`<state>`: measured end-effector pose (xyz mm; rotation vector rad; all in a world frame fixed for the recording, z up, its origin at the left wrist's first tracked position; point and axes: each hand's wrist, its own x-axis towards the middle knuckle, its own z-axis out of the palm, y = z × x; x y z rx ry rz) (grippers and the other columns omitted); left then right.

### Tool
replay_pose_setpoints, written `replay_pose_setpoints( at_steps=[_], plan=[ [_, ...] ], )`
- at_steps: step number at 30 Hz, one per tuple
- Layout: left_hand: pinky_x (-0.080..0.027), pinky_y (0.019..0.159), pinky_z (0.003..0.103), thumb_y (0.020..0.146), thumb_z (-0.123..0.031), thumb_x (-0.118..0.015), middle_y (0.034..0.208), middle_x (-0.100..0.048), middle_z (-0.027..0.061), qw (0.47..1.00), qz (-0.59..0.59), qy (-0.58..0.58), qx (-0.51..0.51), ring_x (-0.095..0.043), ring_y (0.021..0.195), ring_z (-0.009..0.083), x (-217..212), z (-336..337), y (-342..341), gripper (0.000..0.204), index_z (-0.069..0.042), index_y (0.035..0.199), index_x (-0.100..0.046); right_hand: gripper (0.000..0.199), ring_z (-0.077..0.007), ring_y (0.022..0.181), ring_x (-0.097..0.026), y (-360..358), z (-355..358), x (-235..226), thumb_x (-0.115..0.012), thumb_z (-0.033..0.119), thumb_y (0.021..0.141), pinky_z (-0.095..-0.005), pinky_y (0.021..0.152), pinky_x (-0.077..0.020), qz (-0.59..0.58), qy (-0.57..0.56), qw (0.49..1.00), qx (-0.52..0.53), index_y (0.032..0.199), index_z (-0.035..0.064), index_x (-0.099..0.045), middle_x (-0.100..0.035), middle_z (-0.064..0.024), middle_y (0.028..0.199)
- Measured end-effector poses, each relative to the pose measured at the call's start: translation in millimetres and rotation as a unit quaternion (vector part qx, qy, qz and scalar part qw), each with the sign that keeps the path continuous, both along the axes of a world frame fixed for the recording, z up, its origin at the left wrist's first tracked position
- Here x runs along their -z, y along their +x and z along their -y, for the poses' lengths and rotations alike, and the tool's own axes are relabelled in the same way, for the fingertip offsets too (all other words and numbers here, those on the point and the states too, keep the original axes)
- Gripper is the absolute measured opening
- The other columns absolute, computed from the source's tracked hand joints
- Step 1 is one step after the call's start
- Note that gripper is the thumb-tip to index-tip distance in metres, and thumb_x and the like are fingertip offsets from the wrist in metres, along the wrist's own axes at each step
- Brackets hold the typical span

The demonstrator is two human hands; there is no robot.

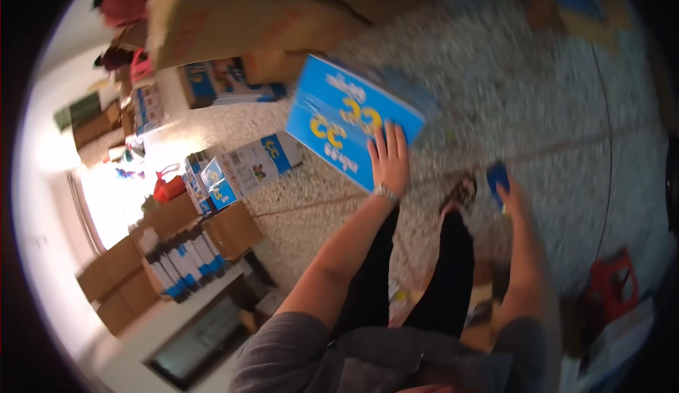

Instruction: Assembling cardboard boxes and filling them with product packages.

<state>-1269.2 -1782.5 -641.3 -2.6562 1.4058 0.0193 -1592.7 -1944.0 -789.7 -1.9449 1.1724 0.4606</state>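
At the far left of the frame, open brown cartons [185, 250] hold upright rows of slim white and blue packs; just above them a small white and blue box [249, 166] lies on its side on the speckled floor [495, 89]; a large brown carton [240, 18] fills the upper left.

In the upper centre a big flat blue box with yellow figures [346, 125] is held up off the floor; its long axis runs on a slant from the upper left down to the lower right, and its broad printed face is turned toward the camera. The left hand [389, 161] lies flat with fingers spread against the box's lower right part, touching it, near the corner closest to the body; whether the thumb hooks behind the edge cannot be told through the blur. So the box lies ahead and to the left of both hands, with the left hand on it and the right hand well apart from it.

Further right, beyond the sandalled foot [461, 193], the right hand [511, 196] hangs at mid-frame, closed about a small blue object [498, 178]; the hand is smeared by motion, so the exact grip is unclear. A red stool [612, 284] stands at the lower right.
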Motion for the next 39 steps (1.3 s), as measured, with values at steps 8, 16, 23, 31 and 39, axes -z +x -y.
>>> replay_pose_setpoints(
  at_steps=[8,16,23,31,39],
  plan=[
    [-0.028,0.109,0.052,0.089,-0.02,-0.056,0.157,-0.016,0.0052,0.964,-0.11,0.179,0.166,-0.018,0.143,0.0302,-52.9,-194.3,100.8,0.07,-0.017,0.149,-0.021,0.061,-0.0403,0.11,-0.057,19.4,14.5,-143.3,-0.062,0.036,0.085,-0.0426,0.091,-0.0457,0.027,-0.005,1.0,0.003,0.14,0.015,-0.043,-0.057,-0.0209,0.125],
    [-0.017,0.108,0.064,0.079,-0.046,-0.067,0.151,-0.027,0.0108,0.967,-0.251,-0.016,0.046,-0.019,0.141,0.0359,-81.0,-173.4,105.2,0.075,-0.027,0.144,-0.035,0.064,-0.0324,0.121,-0.049,261.5,28.3,-395.8,-0.06,0.023,0.09,-0.038,0.098,-0.0396,0.351,-0.211,0.912,0.025,0.144,0.0024,-0.032,-0.045,-0.0207,0.137],
    [0.001,0.111,0.064,0.08,-0.048,-0.066,0.149,-0.033,0.0078,0.881,-0.184,0.195,0.39,-0.021,0.141,0.0346,-63.5,-96.0,130.1,0.067,-0.024,0.139,-0.046,0.057,-0.0426,0.096,-0.061,558.0,94.5,-527.5,-0.056,0.04,0.092,-0.0437,0.078,-0.0486,0.322,-0.457,0.821,-0.119,0.141,0.0172,-0.038,-0.061,-0.0196,0.119],
    [0.004,0.115,0.058,0.09,-0.032,-0.053,0.135,-0.052,0.0074,0.939,-0.17,0.146,0.261,-0.026,0.139,0.0279,72.1,-266.2,109.0,0.037,-0.017,0.122,-0.063,0.062,-0.0423,0.097,-0.061,685.7,106.4,-477.6,-0.049,0.056,0.088,-0.0487,0.082,-0.0483,0.17,-0.563,0.782,-0.208,0.143,0.0338,-0.03,-0.062,-0.0191,0.116],
    [-0.012,0.119,0.037,0.095,-0.026,-0.037,0.15,-0.033,-0.001,0.873,-0.21,0.189,0.397,-0.023,0.141,0.0229,12.0,-320.4,171.4,0.045,-0.014,0.137,-0.043,0.045,-0.0329,0.092,-0.063,671.0,-5.6,-504.1,-0.058,0.039,0.09,-0.0411,0.082,-0.0497,0.474,-0.585,0.564,-0.339,0.128,0.0157,-0.053,-0.064,-0.0158,0.101]
  ],
)
